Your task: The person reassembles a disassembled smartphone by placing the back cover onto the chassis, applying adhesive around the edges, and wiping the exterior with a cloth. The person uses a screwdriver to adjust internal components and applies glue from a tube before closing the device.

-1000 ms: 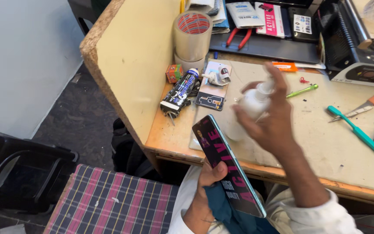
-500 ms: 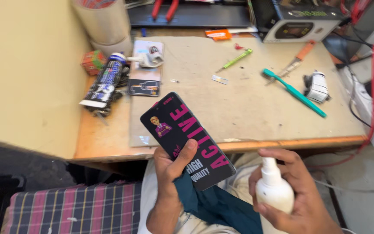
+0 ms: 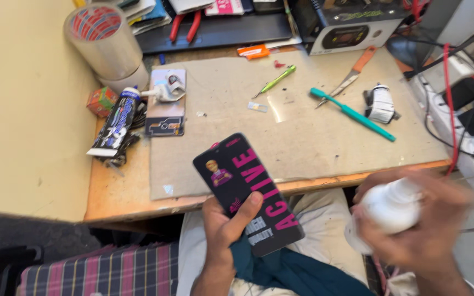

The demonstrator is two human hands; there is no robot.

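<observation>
- We see the left hand (image 3: 223, 225) wrapped around the lower part of a flat black package (image 3: 248, 193) with pink print, thumb lying across its face, fingers closed behind it.
- The package sits tilted over the near edge of the wooden table (image 3: 122, 192), above the person's lap, with a dark teal cloth (image 3: 292, 271) bunched just under it.
- The right hand (image 3: 418, 225) is blurred; its fingers are curled around a small white bottle (image 3: 390, 208), held off the table's right front corner.
- On the table lies a grey work mat (image 3: 303, 137). On it we note a green pen-like tool (image 3: 274, 81), a teal-handled tool (image 3: 357, 115), an orange-handled blade (image 3: 352, 71) and a small clear plastic piece (image 3: 258, 107), all well apart from both hands.
- A small black-and-white device (image 3: 381, 104) lies just beside the teal tool.
- At the mat's left edge a dark tube (image 3: 117, 119) lies next to a small card (image 3: 165, 112) with a white cap on it.
- 2 rolls of clear tape (image 3: 105, 41) stand stacked at the back left corner, a small colourful box (image 3: 101, 100) near them.
- Red-handled pliers (image 3: 185, 24) rest on a dark tray at the back.
- A plaid cushion (image 3: 105, 271) shows at the lower left.
</observation>
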